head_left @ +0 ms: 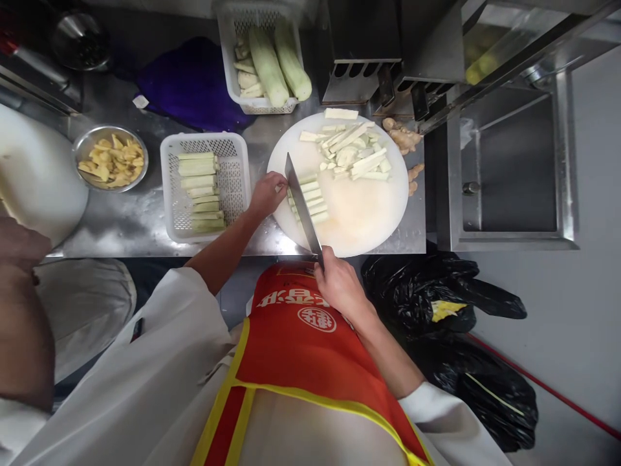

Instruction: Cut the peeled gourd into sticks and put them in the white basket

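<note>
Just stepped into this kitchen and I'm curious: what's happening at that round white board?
A person in a red apron is cutting pale green vegetable strips on the round cutting board. The right hand grips a cleaver; the left hand steadies the strips. More cut pieces lie farther back on the board, and a white basket to the left holds stacked strips.

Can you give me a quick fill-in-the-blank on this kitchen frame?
1. The right hand grips a ____.
2. The left hand steadies pale strips on a round white ____.
3. The metal bowl holds ____-coloured slices.
4. Cut strips are stacked in a white ____ left of the hand.

Missing words: knife; board; yellow; basket
</note>
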Demonstrator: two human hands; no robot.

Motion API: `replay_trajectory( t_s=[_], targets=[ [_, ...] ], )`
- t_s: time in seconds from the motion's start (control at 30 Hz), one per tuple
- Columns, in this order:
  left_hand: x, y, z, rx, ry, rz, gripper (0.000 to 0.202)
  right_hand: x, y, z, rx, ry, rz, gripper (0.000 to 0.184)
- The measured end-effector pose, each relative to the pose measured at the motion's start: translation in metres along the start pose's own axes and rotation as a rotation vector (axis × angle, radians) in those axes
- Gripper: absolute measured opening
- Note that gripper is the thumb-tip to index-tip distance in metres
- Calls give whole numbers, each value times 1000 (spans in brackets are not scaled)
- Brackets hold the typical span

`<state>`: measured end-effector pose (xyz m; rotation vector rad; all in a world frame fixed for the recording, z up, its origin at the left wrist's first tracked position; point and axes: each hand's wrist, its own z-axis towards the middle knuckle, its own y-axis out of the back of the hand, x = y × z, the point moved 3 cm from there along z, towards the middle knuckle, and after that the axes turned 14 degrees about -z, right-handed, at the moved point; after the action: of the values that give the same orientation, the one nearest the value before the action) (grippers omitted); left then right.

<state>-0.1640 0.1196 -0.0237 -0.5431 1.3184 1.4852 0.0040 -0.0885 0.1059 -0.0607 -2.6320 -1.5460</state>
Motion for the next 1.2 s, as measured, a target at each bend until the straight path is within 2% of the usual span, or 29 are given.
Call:
replay_trajectory(
  t_s=[0.2, 0.33, 0.47, 0.53, 0.63, 0.73, 0.83, 0.9, 1.0, 1.1, 1.2],
  targets=[
    [-2, -13, -10, -88, 55, 37, 11, 0, -4, 10, 66, -17, -25, 18],
    [-3, -19, -16, -127, 86, 23, 9, 2, -14, 26, 9, -10, 1, 18],
    [-8, -15, -21, -125, 105, -31, 7, 0, -18, 37, -31, -10, 44, 24],
    [-14, -14, -23, -173, 131, -77, 10, -4, -17, 39, -36, -15, 75, 25],
    [-28, -21, -27, -288, 201, -155, 31, -13, -16, 41, -38, -1, 221, 22],
    [-45, -45, -30, -296, 294, -247, 54, -20, -20, 43, 12, 11, 466, 17],
    [-56, -68, -34, -336, 389, -284, 65, -23, -31, 50, 72, 13, 700, 14],
    [-58, -74, -36, -348, 416, -257, 67, -24, -38, 54, 79, 24, 808, 14],
    [-58, -71, -40, -329, 401, -182, 65, -23, -44, 59, 84, 60, 935, 17],
    [-68, -57, -36, -359, 342, -117, 62, -23, -37, 55, 101, 111, 1011, 17],
    [-91, -51, -9, -380, 203, -52, 57, -32, -17, 50, 46, 129, 1013, 14]
  ],
)
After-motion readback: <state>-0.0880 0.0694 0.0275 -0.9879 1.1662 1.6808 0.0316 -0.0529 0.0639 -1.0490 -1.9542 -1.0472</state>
